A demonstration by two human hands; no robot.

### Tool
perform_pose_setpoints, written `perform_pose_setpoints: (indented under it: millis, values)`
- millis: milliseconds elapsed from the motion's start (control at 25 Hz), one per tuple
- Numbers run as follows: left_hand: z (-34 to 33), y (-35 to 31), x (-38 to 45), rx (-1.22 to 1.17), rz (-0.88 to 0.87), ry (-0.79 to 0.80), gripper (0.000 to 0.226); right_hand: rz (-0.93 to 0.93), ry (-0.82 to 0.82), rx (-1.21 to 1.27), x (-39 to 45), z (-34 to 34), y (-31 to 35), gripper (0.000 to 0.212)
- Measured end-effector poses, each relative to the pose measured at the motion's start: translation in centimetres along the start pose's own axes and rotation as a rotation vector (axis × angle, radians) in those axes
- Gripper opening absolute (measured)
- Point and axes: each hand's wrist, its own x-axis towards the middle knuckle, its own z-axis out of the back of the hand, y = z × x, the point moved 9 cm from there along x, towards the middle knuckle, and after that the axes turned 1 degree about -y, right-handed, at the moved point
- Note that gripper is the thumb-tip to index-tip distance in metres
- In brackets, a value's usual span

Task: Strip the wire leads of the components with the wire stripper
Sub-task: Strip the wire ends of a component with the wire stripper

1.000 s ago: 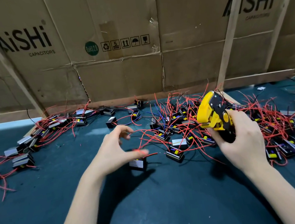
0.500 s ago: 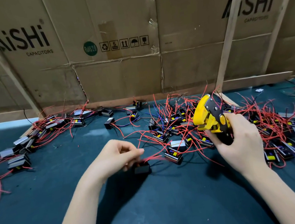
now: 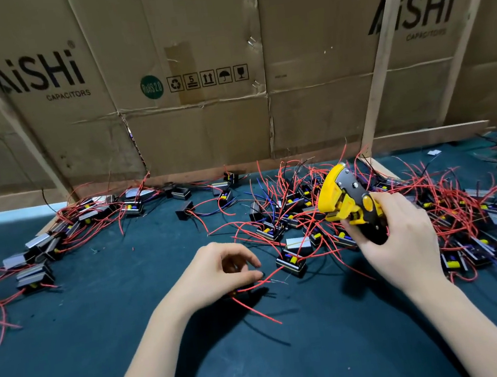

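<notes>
- Head view: the yellow-and-black wire stripper [image 3: 346, 199] sits right of centre, lifted above the table, its head pointing toward the upper left of the frame.
- The right hand [image 3: 399, 238] grips the stripper by its handles, fingers curled round them, palm turned away from the camera.
- The left hand [image 3: 216, 272] is at centre frame, low over the table, thumb and fingertips pinching a small black component [image 3: 242, 289] that is mostly hidden under the hand.
- Red wire leads [image 3: 257, 309] run out from that component toward the lower right of the frame, and a short one with a bare tip points right toward another component [image 3: 291, 264] lying just beside the hand.
- A dense pile of components [image 3: 450, 213] with tangled red, blue and black leads fills the right middle of the frame, behind and around the stripper.
- A second, looser row of components [image 3: 59, 239] lies along the left middle of the frame, several with grey faces up, red leads trailing.
- All of it rests on a dark teal mat [image 3: 134, 343] covering the table.
- Across the top of the frame stands a wall of flattened cardboard boxes [image 3: 202, 125] printed "AiSHi CAPACITORS", with a green RoHS sticker [image 3: 151, 86] and handling symbols.
- Pale wooden battens [image 3: 381, 56] lean diagonally across the cardboard at upper right and upper left.
</notes>
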Motion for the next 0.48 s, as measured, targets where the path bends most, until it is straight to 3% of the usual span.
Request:
perform_pose_setpoints:
  millis: [200,320,480]
  values:
    - [-0.38,-0.04,-0.52,-0.062,0.009,0.125,0.019,-0.070,0.003,0.042,-0.23,-0.18,-0.80,0.051]
    - [-0.46,-0.10,-0.48,-0.038,-0.014,0.139,0.004,-0.097,-0.026,0.086,-0.23,0.14,-0.71,0.049]
    - [-1.04,-0.52,-0.40,-0.111,-0.018,0.159,0.005,-0.071,-0.051,0.107,0.08,0.61,-0.48,0.048]
